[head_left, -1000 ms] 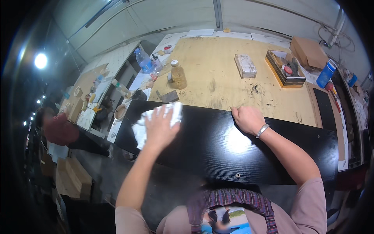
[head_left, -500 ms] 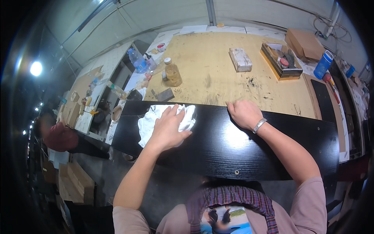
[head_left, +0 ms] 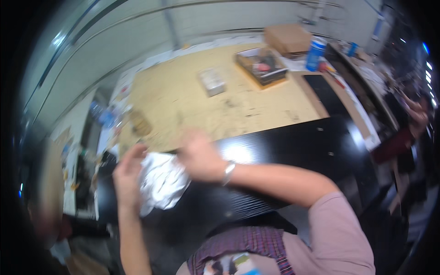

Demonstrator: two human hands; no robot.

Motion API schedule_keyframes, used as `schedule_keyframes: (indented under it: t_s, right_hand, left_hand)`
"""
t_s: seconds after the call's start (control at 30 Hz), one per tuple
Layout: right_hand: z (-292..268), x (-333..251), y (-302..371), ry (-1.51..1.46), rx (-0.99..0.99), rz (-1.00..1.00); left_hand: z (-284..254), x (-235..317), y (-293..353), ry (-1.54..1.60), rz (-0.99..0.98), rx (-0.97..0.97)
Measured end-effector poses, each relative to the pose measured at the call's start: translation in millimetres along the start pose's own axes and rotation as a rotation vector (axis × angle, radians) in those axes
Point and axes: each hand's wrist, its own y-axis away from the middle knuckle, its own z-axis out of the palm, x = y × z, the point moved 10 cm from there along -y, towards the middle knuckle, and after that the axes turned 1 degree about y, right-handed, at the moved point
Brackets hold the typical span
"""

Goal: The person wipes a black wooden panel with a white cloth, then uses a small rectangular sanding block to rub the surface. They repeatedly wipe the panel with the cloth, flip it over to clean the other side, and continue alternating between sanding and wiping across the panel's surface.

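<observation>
A crumpled white cloth [head_left: 162, 183] is bunched up between my two hands, over the left part of a long black board [head_left: 284, 149] with a wood-grain surface. Along the cloth's left side, my left hand [head_left: 128, 176] curls its fingers at the upper edge. My right hand [head_left: 199, 156], blurred by motion and wearing a silver bracelet, closes at the cloth's upper right edge. Its fingertips are hard to make out. A few small round fittings show on the board's right part and front edge.
Beyond the board lies a stained yellowish worktop [head_left: 174, 87]. It carries a pale block [head_left: 211, 81], an open tray box [head_left: 270, 81], a blue bottle [head_left: 315, 55], a cardboard box [head_left: 286, 39] and a jar of yellowish liquid [head_left: 139, 123]. Another person's arm [head_left: 415, 112] shows at far right.
My right hand has left the board's far edge and come across to the cloth. The cloth, flat under my left hand before, is now bunched between both hands. The view has turned right.
</observation>
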Motion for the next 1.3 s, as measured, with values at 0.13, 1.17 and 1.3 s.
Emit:
schedule_keyframes:
  t_s: [0.13, 1.17, 1.3]
  right_hand:
    - [85.3, -103.0, 20.0, -0.143, -0.413, -0.172]
    - [-273.0, 179.5, 212.9, 0.677, 0.133, 0.670]
    - [-220.7, 106.2, 188.1, 0.523, 0.069, 0.339]
  left_hand:
    - [-91.8, -57.4, -35.6, -0.175, 0.006, 0.234]
    - [-58.7, -91.9, -24.8, -1.014, 0.131, -0.044]
    - [-60.9, -92.3, -20.8, -1.008, 0.137, -0.016]
